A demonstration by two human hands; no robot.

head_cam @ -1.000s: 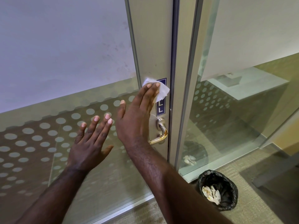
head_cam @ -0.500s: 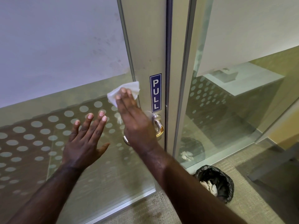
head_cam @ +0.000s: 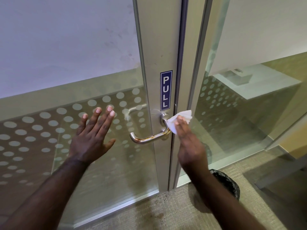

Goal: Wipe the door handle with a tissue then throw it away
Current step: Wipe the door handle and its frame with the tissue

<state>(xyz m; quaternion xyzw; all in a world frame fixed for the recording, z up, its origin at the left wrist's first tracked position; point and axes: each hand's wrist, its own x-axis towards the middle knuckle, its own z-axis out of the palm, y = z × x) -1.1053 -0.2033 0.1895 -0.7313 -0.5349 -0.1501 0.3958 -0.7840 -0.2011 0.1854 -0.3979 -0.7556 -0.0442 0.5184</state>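
Your left hand (head_cam: 93, 135) lies flat with fingers spread on the dotted glass of the door (head_cam: 159, 47), bracing the door against wiping pressure. The door handle (head_cam: 149, 138) projects from the door's right edge. Your right hand (head_cam: 187, 141), fingers extended together, presses the tissue (head_cam: 180, 119) against the handle's neck. The bin (head_cam: 227, 183) stands on the floor below, near enough for disposal.

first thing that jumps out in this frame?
The right hand pressing a white tissue against the pivot end of the metal handle, just below the blue PULL sign. The left hand lies spread flat on the dotted glass left of the handle. A black-lined bin peeks out behind the right forearm.
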